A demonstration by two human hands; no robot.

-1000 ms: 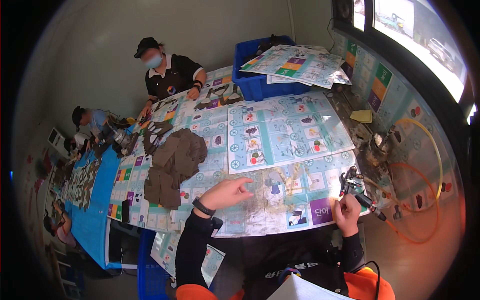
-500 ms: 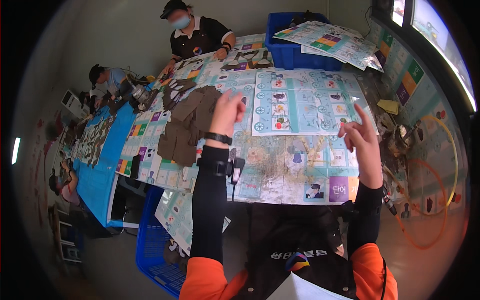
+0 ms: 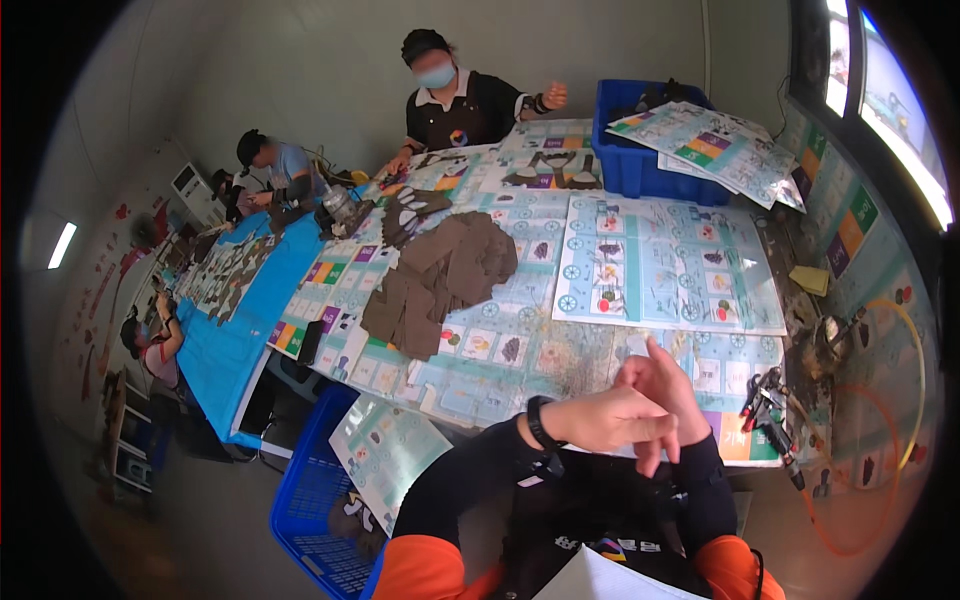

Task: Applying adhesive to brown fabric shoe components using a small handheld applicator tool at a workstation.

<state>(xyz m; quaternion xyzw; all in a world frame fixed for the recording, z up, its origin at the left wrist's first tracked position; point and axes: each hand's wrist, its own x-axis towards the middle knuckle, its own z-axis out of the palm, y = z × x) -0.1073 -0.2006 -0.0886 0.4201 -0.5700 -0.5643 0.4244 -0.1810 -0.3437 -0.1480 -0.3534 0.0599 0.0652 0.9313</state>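
Paper-covered table [image 3: 575, 365], near edge passing behind left hand [image 3: 608, 416]. That hand crosses in front of right hand [image 3: 670, 387], fingers bent, can't tell if gripping; right is part-wide, nothing visible held. Spray gun [image 3: 766, 398] lies rightward, right hand nearer, long axis slanting toward near edge. Past hands: 1 printed sheet [image 3: 665, 265], brown fabric pile [image 3: 445, 270] left, blue bin [image 3: 640, 178] behind.

The papered table [image 3: 570, 374] (its front stained) carries a heap of brown pieces [image 3: 440, 278], a loose sheet [image 3: 668, 268] to their right, a blue bin [image 3: 645, 180] behind that sheet, and a spray gun [image 3: 764, 400] at the front right corner.
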